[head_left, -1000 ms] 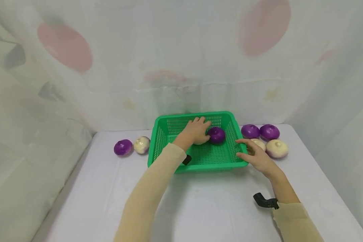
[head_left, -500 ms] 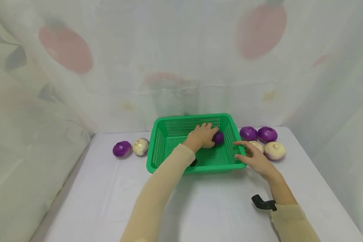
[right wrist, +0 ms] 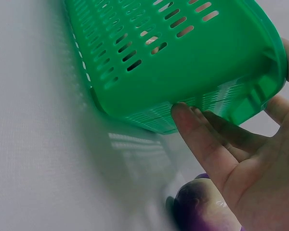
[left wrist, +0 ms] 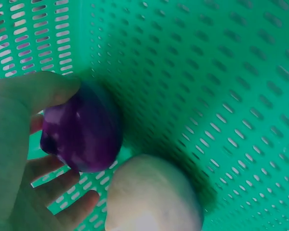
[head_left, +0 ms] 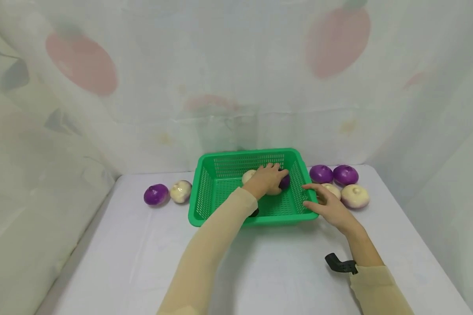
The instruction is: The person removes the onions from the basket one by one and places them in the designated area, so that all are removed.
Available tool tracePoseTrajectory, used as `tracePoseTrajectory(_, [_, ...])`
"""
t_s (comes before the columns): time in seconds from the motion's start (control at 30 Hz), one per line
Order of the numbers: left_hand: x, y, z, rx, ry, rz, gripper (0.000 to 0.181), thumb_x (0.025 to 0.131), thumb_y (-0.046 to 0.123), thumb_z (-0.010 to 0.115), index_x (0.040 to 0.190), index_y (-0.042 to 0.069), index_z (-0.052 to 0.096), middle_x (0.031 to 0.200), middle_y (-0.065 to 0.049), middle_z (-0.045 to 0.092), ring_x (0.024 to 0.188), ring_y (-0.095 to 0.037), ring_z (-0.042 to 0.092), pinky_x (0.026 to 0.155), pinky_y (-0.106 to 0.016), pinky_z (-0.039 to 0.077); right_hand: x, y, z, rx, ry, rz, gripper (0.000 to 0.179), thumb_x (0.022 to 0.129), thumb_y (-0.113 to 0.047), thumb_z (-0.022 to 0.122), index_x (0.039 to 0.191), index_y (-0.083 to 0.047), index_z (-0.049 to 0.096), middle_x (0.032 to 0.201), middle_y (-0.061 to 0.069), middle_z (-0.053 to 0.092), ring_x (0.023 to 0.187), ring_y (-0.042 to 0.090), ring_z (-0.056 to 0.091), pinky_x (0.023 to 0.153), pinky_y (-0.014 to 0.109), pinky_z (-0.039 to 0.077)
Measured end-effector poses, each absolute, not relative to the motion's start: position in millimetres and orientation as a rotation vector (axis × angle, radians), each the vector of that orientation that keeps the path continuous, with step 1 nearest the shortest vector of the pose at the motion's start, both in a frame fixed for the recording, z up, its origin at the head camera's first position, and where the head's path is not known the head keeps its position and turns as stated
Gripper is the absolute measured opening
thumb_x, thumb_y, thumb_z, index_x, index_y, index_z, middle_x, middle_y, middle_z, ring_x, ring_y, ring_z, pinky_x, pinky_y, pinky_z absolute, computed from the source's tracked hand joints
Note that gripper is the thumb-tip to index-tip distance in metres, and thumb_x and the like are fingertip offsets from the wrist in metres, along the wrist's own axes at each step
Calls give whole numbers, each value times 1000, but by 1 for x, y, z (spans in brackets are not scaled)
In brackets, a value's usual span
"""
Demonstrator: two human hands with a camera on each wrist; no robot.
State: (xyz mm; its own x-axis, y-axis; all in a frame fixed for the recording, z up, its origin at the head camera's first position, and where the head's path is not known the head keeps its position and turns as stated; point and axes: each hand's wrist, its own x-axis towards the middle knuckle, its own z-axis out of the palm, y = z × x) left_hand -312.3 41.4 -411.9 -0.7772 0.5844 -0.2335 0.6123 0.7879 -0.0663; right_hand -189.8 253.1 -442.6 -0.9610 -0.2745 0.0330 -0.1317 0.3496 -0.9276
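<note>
In the head view a green perforated basket (head_left: 217, 222) stands at the back of the table. My left hand (head_left: 266, 180) reaches down inside it. Thumb and fingers lie around a shiny purple turnip (left wrist: 84, 130), the thumb on top and fingertips below. Beside it a whitish turnip (left wrist: 154, 197) rests on the basket floor, partly seen left of the hand in the head view. At the basket's right side my right hand (head_left: 333, 212) holds the rim, its fingers curved around the edge; one fingertip lies against the outer wall in the right wrist view.
Right of the basket sit two purple turnips (head_left: 333, 175) and two whitish ones (head_left: 354, 197), one partly behind the right hand. On the left lie a purple turnip (head_left: 156, 194) and a whitish turnip (head_left: 180, 191). A printed white curtain (head_left: 236, 78) hangs behind.
My left hand has shifted right inside the basket, from over the whitish turnip to the purple one, and the whitish one now shows. The right hand stays at the rim.
</note>
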Motion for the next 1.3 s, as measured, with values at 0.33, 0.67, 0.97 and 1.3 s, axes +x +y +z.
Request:
tracePoseTrajectory(0.33, [-309, 44, -408, 967, 2752, -226, 67, 102, 31, 65, 159, 32, 31, 166, -7, 25, 151, -30, 27, 117, -50, 30, -190, 253, -441, -370, 2478, -1670, 56, 101, -29, 67, 149, -12, 45, 161, 19, 28, 149, 48, 19, 114, 67, 20])
tracePoseTrajectory(0.67, [-309, 39, -407, 943, 2740, -165, 67, 98, 34, 68, 157, 30, 36, 167, -11, 20, 150, -37, 25, 112, -51, 38, -189, 253, -441, -368, 2453, -1693, 56, 100, -28, 67, 149, -13, 44, 160, 18, 29, 148, 50, 19, 113, 69, 20])
tracePoseTrajectory(0.97, [-308, 29, -394, 988, 2786, -205, 66, 95, 40, 70, 154, 30, 41, 161, -10, 29, 146, -33, 32, 107, -51, 42, -187, 252, -438, -353, 2453, -1691, 54, 101, -28, 67, 148, -14, 45, 161, 18, 28, 148, 52, 17, 112, 71, 19])
tracePoseTrajectory(1.3, [-307, 12, -370, 1013, 2834, -237, 69, 93, 48, 69, 153, 29, 42, 153, -11, 35, 138, -30, 37, 104, -52, 42, -188, 253, -439, -334, 2455, -1683, 57, 100, -32, 68, 149, -15, 44, 162, 19, 26, 149, 51, 15, 113, 70, 19])
